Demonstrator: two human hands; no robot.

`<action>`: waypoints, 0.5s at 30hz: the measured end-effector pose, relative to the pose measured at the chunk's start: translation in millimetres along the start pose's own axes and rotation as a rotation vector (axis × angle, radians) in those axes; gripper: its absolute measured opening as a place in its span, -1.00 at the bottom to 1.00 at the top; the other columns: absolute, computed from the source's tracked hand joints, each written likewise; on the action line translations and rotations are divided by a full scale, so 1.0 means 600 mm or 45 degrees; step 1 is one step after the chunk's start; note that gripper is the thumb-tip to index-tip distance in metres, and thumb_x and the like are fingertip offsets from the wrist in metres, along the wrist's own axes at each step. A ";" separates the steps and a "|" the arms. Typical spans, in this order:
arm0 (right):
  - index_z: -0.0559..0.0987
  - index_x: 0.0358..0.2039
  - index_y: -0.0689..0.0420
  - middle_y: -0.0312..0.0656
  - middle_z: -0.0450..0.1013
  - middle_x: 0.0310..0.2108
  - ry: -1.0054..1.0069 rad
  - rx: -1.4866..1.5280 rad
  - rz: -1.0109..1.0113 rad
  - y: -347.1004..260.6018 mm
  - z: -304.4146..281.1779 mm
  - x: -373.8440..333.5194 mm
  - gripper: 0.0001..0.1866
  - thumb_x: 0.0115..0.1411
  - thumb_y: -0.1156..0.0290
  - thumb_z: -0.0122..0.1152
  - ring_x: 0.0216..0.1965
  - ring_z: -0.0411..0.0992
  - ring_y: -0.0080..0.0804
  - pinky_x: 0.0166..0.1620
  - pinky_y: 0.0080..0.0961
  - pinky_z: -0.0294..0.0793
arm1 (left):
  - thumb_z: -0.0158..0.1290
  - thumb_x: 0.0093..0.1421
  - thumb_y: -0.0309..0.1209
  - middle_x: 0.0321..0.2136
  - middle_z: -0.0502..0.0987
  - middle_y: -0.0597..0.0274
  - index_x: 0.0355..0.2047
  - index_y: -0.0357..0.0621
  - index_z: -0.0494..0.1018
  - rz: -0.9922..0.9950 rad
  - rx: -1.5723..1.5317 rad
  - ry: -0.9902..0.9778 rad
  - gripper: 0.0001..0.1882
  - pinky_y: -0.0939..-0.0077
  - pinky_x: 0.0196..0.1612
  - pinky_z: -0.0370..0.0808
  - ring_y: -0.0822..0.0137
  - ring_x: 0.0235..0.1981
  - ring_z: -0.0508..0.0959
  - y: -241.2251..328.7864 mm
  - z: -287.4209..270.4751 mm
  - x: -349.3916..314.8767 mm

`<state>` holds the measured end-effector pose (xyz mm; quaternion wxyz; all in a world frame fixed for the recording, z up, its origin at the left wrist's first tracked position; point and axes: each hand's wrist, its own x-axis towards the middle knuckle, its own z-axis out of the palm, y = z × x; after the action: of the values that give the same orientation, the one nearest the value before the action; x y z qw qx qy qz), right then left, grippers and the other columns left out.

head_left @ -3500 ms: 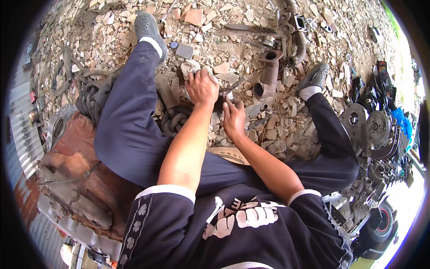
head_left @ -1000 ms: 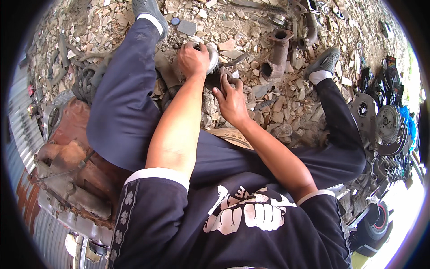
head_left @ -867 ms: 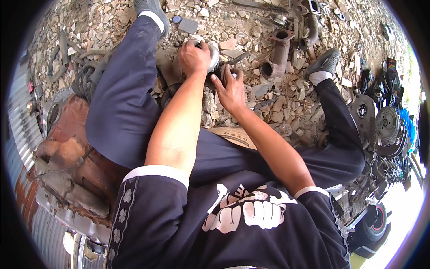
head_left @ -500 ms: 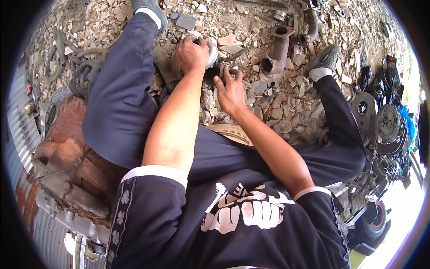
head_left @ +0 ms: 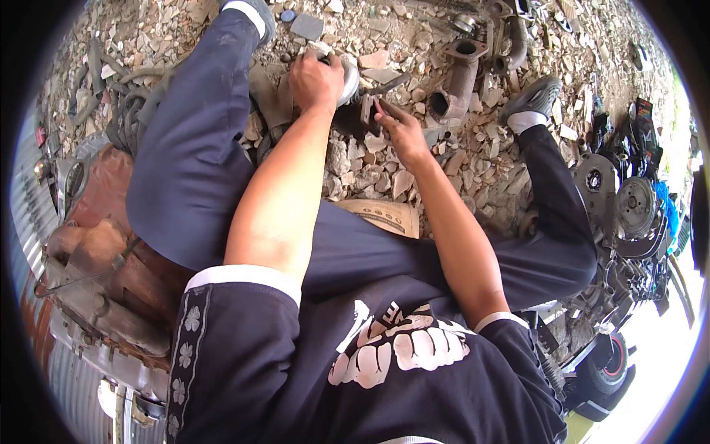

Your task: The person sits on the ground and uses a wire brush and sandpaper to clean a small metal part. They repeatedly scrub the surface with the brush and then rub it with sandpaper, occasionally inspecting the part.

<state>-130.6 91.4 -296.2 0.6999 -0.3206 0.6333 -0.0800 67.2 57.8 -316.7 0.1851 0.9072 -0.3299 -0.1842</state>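
My left hand is closed over a silvery, rounded metal part, its fingers curled on top. Just to the right is a dark metal piece with a flat flange, apparently joined to that part, though the join is hard to see. My right hand is beside the flange, thumb and fingers drawn together near its edge. Whatever lies between those fingertips, if anything, is too small and dark to make out. A dark rod-like piece sticks out behind the flange.
Loose broken stones cover the ground. Rusty flanged pipes lie ahead to the right. A large rusty engine part stands at my left, and more metal parts at my right. A round brown sheet lies by my leg.
My right hand has shifted slightly right, its fingers drawing together at the flange edge. The flanged piece shows more openly now. My left hand keeps its hold.
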 end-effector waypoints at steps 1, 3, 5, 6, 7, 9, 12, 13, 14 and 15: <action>0.50 0.28 0.09 -0.09 0.57 -0.13 0.045 -0.150 -0.035 -0.006 0.006 -0.002 -0.51 0.38 0.26 0.21 -0.17 0.53 -0.30 -0.13 -0.37 0.53 | 0.22 0.16 -0.17 -0.20 0.64 -0.09 -0.21 -0.26 0.61 0.004 0.003 -0.003 -0.62 0.10 0.06 0.53 -0.08 -0.08 0.62 0.003 -0.001 0.003; 0.56 0.22 0.11 0.04 0.59 -0.09 0.252 -0.649 -0.296 0.002 0.015 -0.007 -0.54 0.35 0.26 0.23 -0.06 0.55 -0.16 -0.02 -0.25 0.52 | 0.21 0.17 -0.17 -0.18 0.64 -0.09 -0.19 -0.25 0.61 -0.046 0.002 -0.055 -0.62 0.09 0.07 0.52 -0.07 -0.07 0.62 -0.001 -0.005 -0.003; 0.59 0.18 0.10 0.27 0.51 0.07 0.357 -0.837 -0.361 -0.017 0.033 -0.023 -0.58 0.35 0.26 0.21 0.19 0.44 0.19 0.23 -0.06 0.40 | 0.21 0.17 -0.17 -0.16 0.64 -0.10 -0.16 -0.27 0.60 -0.046 -0.007 -0.076 -0.60 0.09 0.08 0.52 -0.06 -0.05 0.61 -0.001 -0.005 -0.001; 0.58 0.18 0.13 0.27 0.48 0.08 0.359 -0.918 -0.378 -0.017 0.044 -0.027 -0.58 0.35 0.28 0.19 0.11 0.45 0.26 0.19 -0.04 0.42 | 0.21 0.17 -0.17 -0.16 0.64 -0.11 -0.16 -0.28 0.60 -0.029 -0.006 -0.064 -0.60 0.09 0.08 0.52 -0.06 -0.05 0.61 -0.003 -0.002 0.002; 0.59 0.17 0.14 0.30 0.47 0.07 0.351 -0.950 -0.493 -0.011 0.050 -0.029 -0.58 0.35 0.30 0.17 0.08 0.46 0.28 0.18 -0.03 0.42 | 0.21 0.17 -0.17 -0.16 0.63 -0.11 -0.16 -0.29 0.60 -0.012 -0.005 -0.059 -0.59 0.09 0.08 0.51 -0.06 -0.05 0.60 -0.003 -0.003 0.000; 0.59 0.17 0.15 0.33 0.46 0.04 0.350 -0.989 -0.593 -0.004 0.047 -0.023 -0.59 0.35 0.33 0.15 0.03 0.46 0.28 0.17 -0.03 0.42 | 0.21 0.17 -0.17 -0.17 0.63 -0.12 -0.17 -0.30 0.60 0.005 -0.007 -0.049 -0.59 0.09 0.08 0.51 -0.07 -0.05 0.60 -0.002 -0.003 -0.001; 0.59 0.17 0.12 0.31 0.47 0.00 0.351 -1.011 -0.492 -0.004 0.037 -0.010 -0.60 0.35 0.33 0.14 0.04 0.46 0.20 0.17 -0.07 0.41 | 0.22 0.15 -0.18 -0.20 0.64 -0.13 -0.20 -0.31 0.60 0.012 -0.008 -0.028 -0.60 0.09 0.07 0.51 -0.07 -0.06 0.61 -0.002 -0.003 -0.003; 0.59 0.17 0.09 0.27 0.47 0.01 0.331 -1.017 -0.427 -0.014 0.040 -0.015 -0.60 0.36 0.31 0.15 0.06 0.46 0.18 0.18 -0.09 0.41 | 0.23 0.15 -0.19 -0.21 0.64 -0.12 -0.21 -0.29 0.61 0.022 -0.004 -0.010 -0.62 0.09 0.07 0.52 -0.07 -0.06 0.61 -0.003 -0.002 -0.003; 0.60 0.17 0.06 0.23 0.48 0.03 0.310 -1.023 -0.362 -0.026 0.044 -0.020 -0.60 0.36 0.28 0.16 0.08 0.47 0.15 0.19 -0.12 0.40 | 0.23 0.14 -0.20 -0.23 0.64 -0.12 -0.22 -0.28 0.61 0.032 0.001 0.010 -0.63 0.09 0.06 0.52 -0.06 -0.07 0.61 -0.005 -0.001 -0.001; 0.59 0.18 0.07 0.23 0.47 0.03 0.270 -1.020 -0.381 -0.034 0.048 -0.032 -0.60 0.36 0.30 0.15 0.07 0.47 0.15 0.18 -0.13 0.41 | 0.23 0.14 -0.21 -0.24 0.65 -0.12 -0.23 -0.27 0.61 0.041 -0.009 0.025 -0.65 0.09 0.06 0.52 -0.06 -0.07 0.61 -0.004 0.002 0.002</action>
<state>-101.4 95.3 -269.4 0.4322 -0.6448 0.6292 0.0389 68.7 58.8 -318.9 0.1944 0.9029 -0.3420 -0.1735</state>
